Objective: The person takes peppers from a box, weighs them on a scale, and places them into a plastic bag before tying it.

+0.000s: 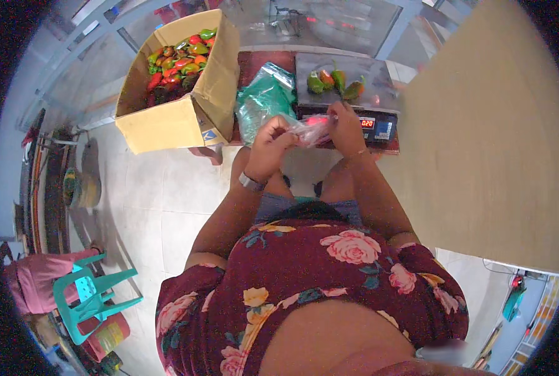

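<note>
Between my hands stretches a clear plastic bag (311, 130), crumpled and catching a red glow. My left hand (274, 143) pinches its left end, and a wide band circles that wrist. At its right end the bag is gripped by my right hand (347, 129), just in front of the digital scale (381, 131). Several green and orange peppers (338, 83) lie on the scale's flat metal platform (378, 75). My right hand covers part of the lit red display. Beside the scale, to its left, lies a pack of clear and green plastic bags (267, 101).
An open cardboard box (162, 127) of red and green peppers (180, 61) stands at the left on a low red bench (279, 58). A large tan panel (486, 155) fills the right side. A teal plastic chair (89, 296) is at lower left on the tiled floor (143, 202).
</note>
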Action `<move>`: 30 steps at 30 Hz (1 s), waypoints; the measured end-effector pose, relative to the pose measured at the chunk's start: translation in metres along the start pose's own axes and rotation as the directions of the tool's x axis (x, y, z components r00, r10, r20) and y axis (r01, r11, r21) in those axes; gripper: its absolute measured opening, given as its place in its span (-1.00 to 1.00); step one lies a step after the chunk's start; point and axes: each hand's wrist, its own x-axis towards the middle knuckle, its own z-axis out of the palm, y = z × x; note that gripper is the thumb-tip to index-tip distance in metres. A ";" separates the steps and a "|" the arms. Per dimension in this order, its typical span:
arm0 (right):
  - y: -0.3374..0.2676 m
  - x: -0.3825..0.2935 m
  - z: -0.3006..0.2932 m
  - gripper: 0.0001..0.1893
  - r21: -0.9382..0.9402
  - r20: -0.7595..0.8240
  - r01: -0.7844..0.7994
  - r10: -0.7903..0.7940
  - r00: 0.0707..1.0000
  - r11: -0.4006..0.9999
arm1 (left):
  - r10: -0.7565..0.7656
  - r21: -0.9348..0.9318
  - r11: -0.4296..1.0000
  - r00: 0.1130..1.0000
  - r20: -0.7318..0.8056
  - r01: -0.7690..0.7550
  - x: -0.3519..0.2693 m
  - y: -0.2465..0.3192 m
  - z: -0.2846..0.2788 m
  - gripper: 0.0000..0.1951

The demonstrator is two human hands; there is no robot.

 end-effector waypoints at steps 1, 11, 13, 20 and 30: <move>0.004 -0.002 0.000 -0.83 -0.001 -0.001 -0.002 0.002 1.000 1.000 | -0.085 -0.293 0.953 0.996 -0.013 0.078 0.000 0.011 0.008 -0.78; -0.023 0.008 -0.022 -0.75 0.761 0.642 -0.649 0.130 0.756 0.014 | -0.244 -0.008 0.963 0.860 -0.448 0.269 0.015 -0.018 -0.003 -0.66; -0.033 0.008 -0.022 -0.74 0.746 0.602 -0.617 0.142 0.786 0.251 | -0.104 0.024 0.990 0.847 -0.521 0.136 0.022 -0.038 -0.010 -0.65; -0.004 0.001 0.001 -0.74 0.251 0.160 -0.174 0.136 0.978 0.952 | -0.225 -0.518 0.823 0.971 0.080 0.233 0.016 0.004 -0.003 -0.53; -0.018 0.009 -0.011 -0.65 0.767 0.604 -0.562 0.055 0.795 -0.311 | 0.053 0.221 0.973 0.858 -0.512 0.071 0.030 -0.044 -0.022 -0.55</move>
